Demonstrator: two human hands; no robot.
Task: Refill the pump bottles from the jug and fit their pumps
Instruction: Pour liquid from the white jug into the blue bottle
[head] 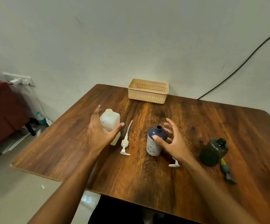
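Head view: the blue pump bottle [152, 147] stands upright near the middle of the wooden table [195, 118], its neck uncapped. The right hand [173, 143] is spread wide around its right side, fingers straight and apart, the thumb lying across the bottle's shoulder. Whether the thumb presses on the bottle cannot be told, and the fingers have not closed on it.

Left of the blue bottle a white pump [124, 143] lies flat with its tube pointing away. Further left stands the translucent white jug [110, 121], capped. The left hand [98, 135] is opened wide on the jug's near side, thumb and fingers splayed to either side of it, gripping nothing.

Just right of the blue bottle and nearer the camera, a second white pump [174, 164] is partly hidden under the right wrist. Well right stands a dark bottle [211, 153], also uncapped, with a green pump [225, 168] lying beside its base. Beyond the blue bottle, against the wall, sits a beige slotted basket [147, 97].
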